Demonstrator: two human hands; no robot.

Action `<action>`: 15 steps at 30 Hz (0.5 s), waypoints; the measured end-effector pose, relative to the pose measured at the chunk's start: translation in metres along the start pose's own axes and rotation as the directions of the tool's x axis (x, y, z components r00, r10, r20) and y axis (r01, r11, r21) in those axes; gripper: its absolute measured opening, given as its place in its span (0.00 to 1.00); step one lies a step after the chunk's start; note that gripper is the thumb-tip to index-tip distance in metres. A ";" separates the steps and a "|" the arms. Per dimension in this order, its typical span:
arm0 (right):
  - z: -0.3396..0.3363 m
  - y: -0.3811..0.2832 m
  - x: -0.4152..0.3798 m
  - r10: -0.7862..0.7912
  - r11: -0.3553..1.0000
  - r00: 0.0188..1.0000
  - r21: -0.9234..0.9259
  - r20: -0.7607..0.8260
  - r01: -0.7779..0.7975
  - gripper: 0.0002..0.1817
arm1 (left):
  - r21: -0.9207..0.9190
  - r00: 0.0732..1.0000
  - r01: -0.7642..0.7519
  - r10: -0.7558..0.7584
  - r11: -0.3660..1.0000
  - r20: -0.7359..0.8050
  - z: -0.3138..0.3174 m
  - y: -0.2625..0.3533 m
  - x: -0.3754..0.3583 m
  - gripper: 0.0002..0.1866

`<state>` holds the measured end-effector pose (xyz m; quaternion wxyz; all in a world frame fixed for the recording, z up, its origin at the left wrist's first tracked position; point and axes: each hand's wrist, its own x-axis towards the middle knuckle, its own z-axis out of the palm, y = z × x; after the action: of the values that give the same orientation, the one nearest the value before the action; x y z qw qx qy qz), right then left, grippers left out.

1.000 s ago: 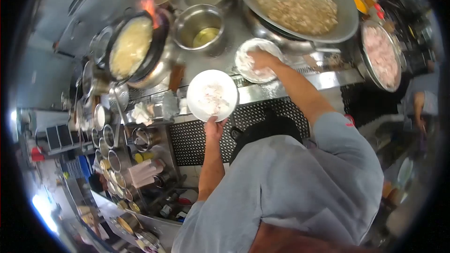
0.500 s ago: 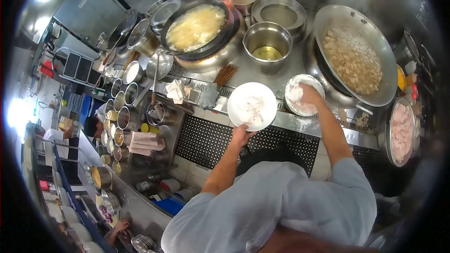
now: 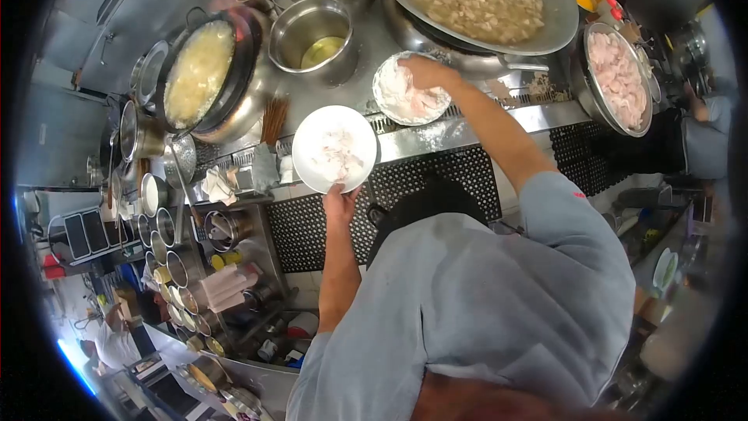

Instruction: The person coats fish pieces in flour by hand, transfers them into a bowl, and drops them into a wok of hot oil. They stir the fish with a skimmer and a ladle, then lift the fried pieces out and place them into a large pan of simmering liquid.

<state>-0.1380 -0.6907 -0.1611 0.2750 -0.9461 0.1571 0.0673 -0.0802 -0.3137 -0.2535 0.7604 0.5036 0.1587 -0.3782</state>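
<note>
Gripping the near rim of a white plate (image 3: 335, 148), the left hand (image 3: 340, 204) held it level; its floured pieces looked soft and slippery. Beyond, the right hand (image 3: 427, 74) closed on pieces in a flour bowl (image 3: 389, 97).
</note>
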 end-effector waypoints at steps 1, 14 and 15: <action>-0.012 -0.004 -0.006 -0.035 0.999 0.999 0.000 -0.009 0.035 0.37 | 0.008 1.000 0.021 -0.021 1.000 -0.007 0.000 0.002 -0.005 0.28; -0.006 0.001 0.001 0.023 0.998 0.998 -0.056 -0.063 -0.027 0.29 | 0.022 1.000 0.013 -0.014 1.000 0.009 0.001 0.004 -0.004 0.26; 0.002 -0.002 0.001 -0.043 0.995 0.999 -0.095 -0.022 0.040 0.34 | 0.025 1.000 0.012 -0.012 1.000 -0.005 0.004 0.005 -0.007 0.25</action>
<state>-0.1363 -0.6888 -0.1619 0.2292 -0.9619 0.1375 0.0574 -0.0818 -0.3133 -0.2438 0.7513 0.5132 0.1585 -0.3835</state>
